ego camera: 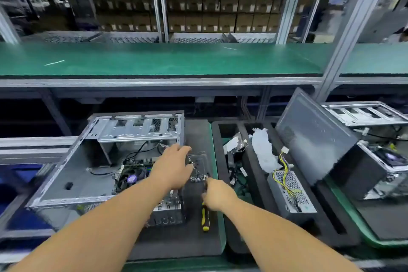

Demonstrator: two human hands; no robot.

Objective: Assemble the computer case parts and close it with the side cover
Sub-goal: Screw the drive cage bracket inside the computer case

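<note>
Sheet steel: the open computer case point(106, 161) lies at 9 o'clock of the foam surface point(194, 236); likely rigid, sharp-edged, best held by its frame.
Side cover point(313, 137): leans at 2 o'clock; likely light, springy.
Left hand point(174, 165): fingers spread, reaching over the small parts point(198, 178).
Right hand point(217, 194): fingers curled around the yellow-black screwdriver point(205, 216).

Case point(72, 168): bare silver-grey steel. Screwdriver point(205, 218) handle: yellow, black stripes. Upper shelf point(154, 59): green mat. Power supply point(291, 190) leads: yellow, black.
</note>
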